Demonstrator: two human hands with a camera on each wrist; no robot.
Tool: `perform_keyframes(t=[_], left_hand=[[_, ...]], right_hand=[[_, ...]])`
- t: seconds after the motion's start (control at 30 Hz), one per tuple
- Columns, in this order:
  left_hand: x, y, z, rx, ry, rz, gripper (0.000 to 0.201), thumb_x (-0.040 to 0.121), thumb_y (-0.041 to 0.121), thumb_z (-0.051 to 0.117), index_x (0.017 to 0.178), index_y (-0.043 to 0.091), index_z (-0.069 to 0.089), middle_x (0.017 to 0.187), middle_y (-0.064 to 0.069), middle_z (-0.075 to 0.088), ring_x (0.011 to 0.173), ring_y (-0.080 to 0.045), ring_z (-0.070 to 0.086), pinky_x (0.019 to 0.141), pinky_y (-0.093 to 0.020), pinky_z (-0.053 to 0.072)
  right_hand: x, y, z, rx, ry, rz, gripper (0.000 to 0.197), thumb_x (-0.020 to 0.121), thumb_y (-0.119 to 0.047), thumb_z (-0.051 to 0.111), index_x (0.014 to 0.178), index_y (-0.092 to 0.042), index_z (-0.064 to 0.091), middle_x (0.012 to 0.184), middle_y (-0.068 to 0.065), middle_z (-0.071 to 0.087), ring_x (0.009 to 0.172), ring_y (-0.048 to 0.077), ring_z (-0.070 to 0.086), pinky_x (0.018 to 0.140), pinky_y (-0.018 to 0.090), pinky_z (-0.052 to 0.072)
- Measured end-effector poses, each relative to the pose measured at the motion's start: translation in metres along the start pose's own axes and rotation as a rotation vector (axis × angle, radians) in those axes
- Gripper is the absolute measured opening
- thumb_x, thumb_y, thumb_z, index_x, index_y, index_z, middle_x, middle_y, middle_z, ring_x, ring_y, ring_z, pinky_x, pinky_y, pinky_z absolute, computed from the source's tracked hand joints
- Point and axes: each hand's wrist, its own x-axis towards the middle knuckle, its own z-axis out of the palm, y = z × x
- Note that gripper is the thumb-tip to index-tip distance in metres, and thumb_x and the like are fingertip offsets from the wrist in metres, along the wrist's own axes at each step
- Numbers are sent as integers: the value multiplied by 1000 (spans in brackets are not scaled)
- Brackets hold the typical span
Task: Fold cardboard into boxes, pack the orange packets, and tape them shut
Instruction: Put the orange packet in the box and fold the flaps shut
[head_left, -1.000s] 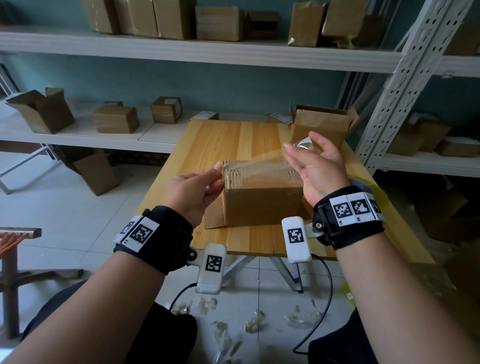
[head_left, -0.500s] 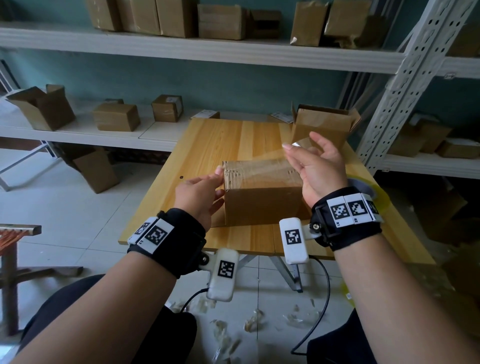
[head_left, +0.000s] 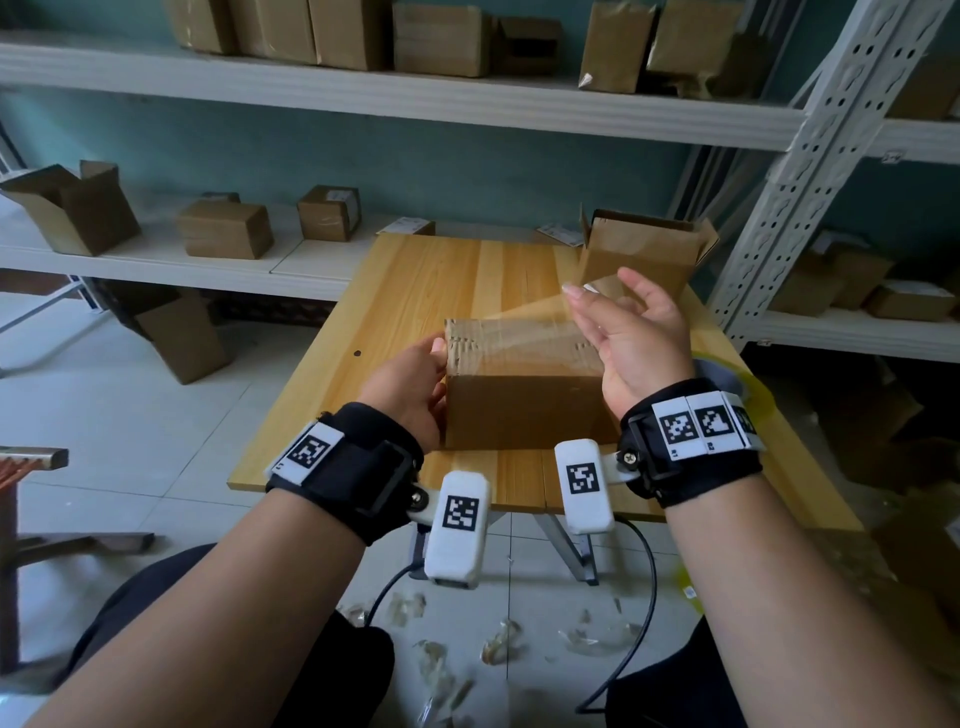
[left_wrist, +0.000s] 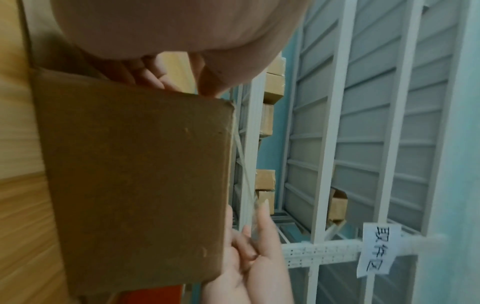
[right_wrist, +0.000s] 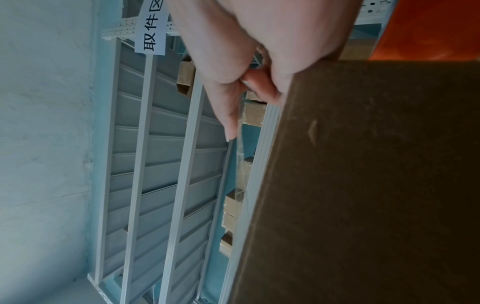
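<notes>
Box (head_left: 524, 400) sits on wooden table (head_left: 415, 291) among white shelves (head_left: 363, 98).

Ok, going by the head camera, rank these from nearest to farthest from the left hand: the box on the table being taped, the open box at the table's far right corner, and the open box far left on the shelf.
1. Box being taped: the left hand touches its left end.
2. Open box at the table's far right corner: across the table, behind the right hand.
3. Open box on the shelf: far left, off the table.

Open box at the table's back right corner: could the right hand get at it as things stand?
Probably yes. The open box stands just beyond the right hand with nothing between, but that hand pinches the clear tape, so it isn't free yet.
</notes>
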Motion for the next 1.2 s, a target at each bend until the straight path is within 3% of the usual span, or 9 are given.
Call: perform_keyframes(t=[0.1,0.17,0.3,0.43,0.57,0.67,0.97,1.07,1.2], left_hand=[[-3,1,3,257,12,249,39,111,7,44,133,29,68,115,-2,72,100,-20,72,91,-39,64],[1,2,3,355,-7,350,47,109,2,40,145,24,61,122,-1,69,109,-20,69,101,-43,58],[2,7,5,289,-87,345,52,105,-7,35,146,14,60,135,-7,62,117,-23,63,96,-34,59],[-3,12,8,312,-227,317,49,104,51,61,143,22,59,136,-3,60,122,-26,62,106,-42,54],[-2,-1,11,659,-306,468,72,80,49,87,142,29,55,126,6,58,111,-17,63,89,-32,60],[3,-4,12,626,-282,487,71,78,45,90,139,32,58,124,7,59,108,-15,64,78,-24,58],[7,-3,7,588,-320,507,73,63,44,96,129,33,69,124,2,68,109,-20,70,84,-29,64],[4,-2,8,567,-317,491,57,72,34,95,124,32,72,121,1,66,102,-18,70,71,-22,61],[7,-3,9,590,-306,482,46,82,35,90,123,33,69,117,2,67,100,-18,70,71,-22,62]], right_hand=[[0,0,-2,-5,6,-9,79,79,2,87,147,-11,51,102,5,54,122,28,69,97,34,61],[1,1,-3,-4,9,-15,79,79,2,87,148,-11,50,96,1,54,120,26,70,99,36,60],[3,3,-4,5,3,-29,80,78,2,88,147,-10,51,85,-3,52,105,22,69,97,35,61],[2,1,-2,-32,-6,-41,68,79,1,88,138,-11,57,91,1,55,101,21,70,91,28,61],[-2,-3,2,-93,-28,-24,34,81,1,86,100,-12,61,96,10,64,100,22,72,94,32,61],[-5,-8,1,-126,-67,-10,36,82,0,85,83,-15,53,93,13,64,100,25,72,101,40,59],[-10,-27,-3,-248,-168,25,32,85,-8,84,85,-12,52,71,0,69,81,16,74,94,40,63],[-12,-33,-3,-257,-139,45,29,87,-15,84,94,-7,57,85,16,59,66,12,59,90,44,64],[-12,-38,-7,-367,-109,36,30,86,-22,86,98,-4,64,82,12,55,70,16,57,79,39,65]])
